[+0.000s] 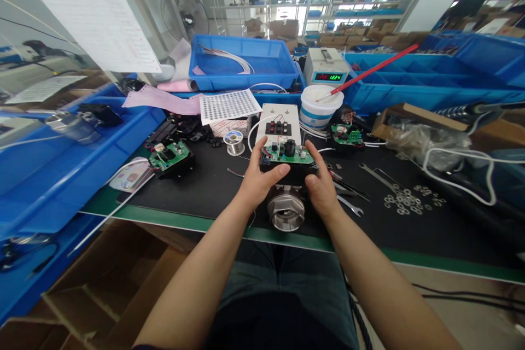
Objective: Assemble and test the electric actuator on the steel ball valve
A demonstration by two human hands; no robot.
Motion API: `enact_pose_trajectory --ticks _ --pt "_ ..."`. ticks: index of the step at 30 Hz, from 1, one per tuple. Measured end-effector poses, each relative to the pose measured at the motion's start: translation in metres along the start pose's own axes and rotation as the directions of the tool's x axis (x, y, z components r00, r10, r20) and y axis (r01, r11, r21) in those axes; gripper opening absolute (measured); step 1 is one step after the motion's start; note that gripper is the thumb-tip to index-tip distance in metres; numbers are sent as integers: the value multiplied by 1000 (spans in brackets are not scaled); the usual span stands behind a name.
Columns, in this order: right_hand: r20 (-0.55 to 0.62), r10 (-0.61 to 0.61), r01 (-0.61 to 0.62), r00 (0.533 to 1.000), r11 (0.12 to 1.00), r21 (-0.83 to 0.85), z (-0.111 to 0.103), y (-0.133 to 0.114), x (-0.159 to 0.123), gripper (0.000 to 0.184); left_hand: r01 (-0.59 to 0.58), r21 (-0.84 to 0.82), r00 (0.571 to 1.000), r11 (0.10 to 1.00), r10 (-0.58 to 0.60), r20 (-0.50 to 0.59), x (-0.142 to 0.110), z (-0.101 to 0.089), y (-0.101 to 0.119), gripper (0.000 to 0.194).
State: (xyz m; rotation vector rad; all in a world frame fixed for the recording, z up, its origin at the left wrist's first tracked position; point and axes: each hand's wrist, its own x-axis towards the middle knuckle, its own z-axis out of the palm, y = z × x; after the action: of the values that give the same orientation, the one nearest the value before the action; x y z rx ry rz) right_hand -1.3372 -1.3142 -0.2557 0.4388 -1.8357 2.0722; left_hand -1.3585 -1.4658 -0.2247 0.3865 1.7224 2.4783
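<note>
A black actuator housing with a green circuit board (288, 155) on top stands on a steel threaded valve body (286, 211) at the front of the black mat. My left hand (257, 179) grips the housing's left side, thumb along its front edge. On the right side my right hand (320, 183) is wrapped round the housing. Just behind it lies a white test box with red and black buttons (279, 123).
Another green board on a black housing (170, 156) sits to the left. A solder spool (234, 141), a white tub with a red stick (320, 105), a third board (346, 135), wrenches (375, 176), loose washers (406, 200) and blue bins (246, 63) surround the mat.
</note>
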Motion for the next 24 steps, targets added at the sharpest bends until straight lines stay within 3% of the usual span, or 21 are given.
enact_pose_trajectory --ticks 4,9,18,24 --pt "-42 0 -3 999 998 -68 0 2 2 96 11 -5 1000 1000 -11 -15 3 0 -1 96" --pt "-33 22 -23 999 999 -32 -1 6 2 98 19 -17 1000 1000 -19 -10 4 3 1 94" --pt "-69 -58 53 996 996 -69 0 4 3 90 11 -13 1000 1000 -11 -13 3 2 -1 96" --pt "-32 -60 56 998 991 -121 -2 -7 1 83 5 -17 1000 1000 -6 -19 3 1 -2 93"
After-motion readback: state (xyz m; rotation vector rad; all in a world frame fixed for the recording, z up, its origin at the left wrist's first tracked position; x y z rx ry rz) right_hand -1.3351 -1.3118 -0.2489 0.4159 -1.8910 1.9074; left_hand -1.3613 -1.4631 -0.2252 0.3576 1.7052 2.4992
